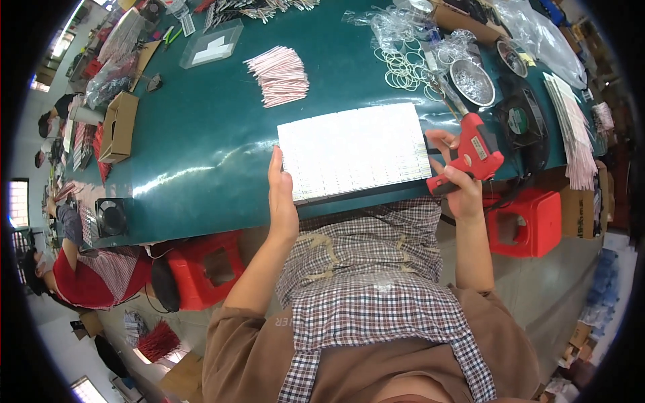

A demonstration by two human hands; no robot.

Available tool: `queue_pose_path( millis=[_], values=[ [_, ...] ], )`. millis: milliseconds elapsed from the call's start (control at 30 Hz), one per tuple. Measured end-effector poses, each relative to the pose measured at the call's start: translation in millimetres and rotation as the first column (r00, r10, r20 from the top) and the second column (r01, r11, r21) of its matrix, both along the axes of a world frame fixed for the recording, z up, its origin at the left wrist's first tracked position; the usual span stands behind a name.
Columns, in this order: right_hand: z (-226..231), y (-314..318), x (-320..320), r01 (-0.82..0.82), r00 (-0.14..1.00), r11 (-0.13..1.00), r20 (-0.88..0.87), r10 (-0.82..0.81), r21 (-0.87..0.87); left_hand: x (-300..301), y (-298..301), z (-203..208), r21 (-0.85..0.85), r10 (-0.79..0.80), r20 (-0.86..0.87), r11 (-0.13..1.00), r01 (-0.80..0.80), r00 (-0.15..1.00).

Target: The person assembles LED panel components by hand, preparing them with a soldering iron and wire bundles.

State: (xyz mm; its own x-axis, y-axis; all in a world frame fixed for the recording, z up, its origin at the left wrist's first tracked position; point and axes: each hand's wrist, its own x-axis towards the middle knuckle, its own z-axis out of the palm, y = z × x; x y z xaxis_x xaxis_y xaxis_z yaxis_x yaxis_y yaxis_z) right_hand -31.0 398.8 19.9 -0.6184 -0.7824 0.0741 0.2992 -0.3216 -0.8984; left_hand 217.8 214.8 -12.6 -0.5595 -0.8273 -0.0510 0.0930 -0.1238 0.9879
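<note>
A wide white panel of side-by-side strips (pixel 355 152), with thin gaps and small marks along its near edge, lies at the table's near edge. Flat against its left side, my left hand (pixel 282 198) has its fingers stretched out and gripping nothing. My right hand (pixel 463 195) is at the panel's right side, closed around the handle of a red pistol-shaped soldering gun (pixel 476 151). The gun's metal nose points away from me, to the upper left. My upper right fingers are beside the panel's right edge; whether they touch it I cannot tell.
On the green table (pixel 201 141) lies a pile of pinkish-white wires (pixel 279 75) beyond the panel. Pale rings (pixel 405 67), a round bowl (pixel 472 82) and a black fan (pixel 523 119) are at the right. An open cardboard box (pixel 121 127) stands left. Red stools (pixel 527 223) flank me; a person (pixel 101 272) sits left.
</note>
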Motion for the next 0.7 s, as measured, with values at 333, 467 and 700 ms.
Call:
queue_pose_path(
  millis=[333,467,700],
  values=[
    [13.0,-8.2,-14.8,-0.024,1.000,0.996,0.017,0.023,0.082,-4.6,6.5,20.5,0.503,0.184,-0.467,0.860,0.088,0.865],
    [13.1,-6.6,-19.0,-0.012,1.000,0.994,-0.002,0.012,0.107,-4.0,3.7,13.2,-0.008,-0.035,-0.018,0.999,0.035,0.999],
    [21.9,14.0,-54.9,0.381,0.795,0.817,-0.604,-0.052,0.432,7.8,-1.4,-3.5,-0.277,-0.052,0.157,0.956,0.095,0.986]
  ],
)
